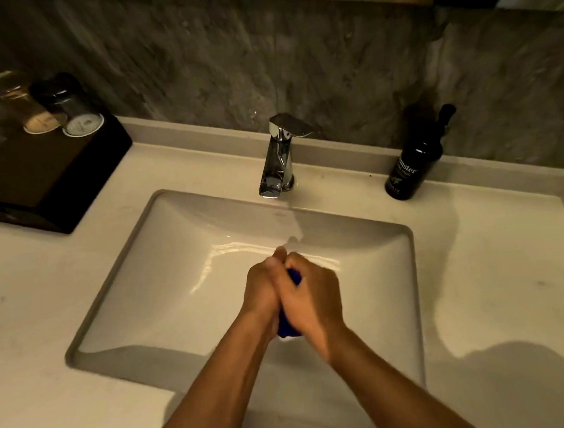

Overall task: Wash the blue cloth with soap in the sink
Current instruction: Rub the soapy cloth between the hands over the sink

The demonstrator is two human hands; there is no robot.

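Observation:
Over the middle of the white rectangular sink [137, 279], my left hand [261, 293] and my right hand [310, 296] are pressed together around the blue cloth [286, 325]. Only small bits of the cloth show: a scrap between the knuckles and a bunch below the palms. Both hands' fingers curl round it. The chrome tap [278, 156] stands behind the basin; I see no water stream. A dark pump bottle of hand wash [412, 166] stands on the counter to the tap's right.
A dark box [45, 185] with two upturned glasses [63, 106] on it sits at the counter's back left. The pale counter [498, 281] runs around the basin. A grey stone wall and a mirror edge rise behind.

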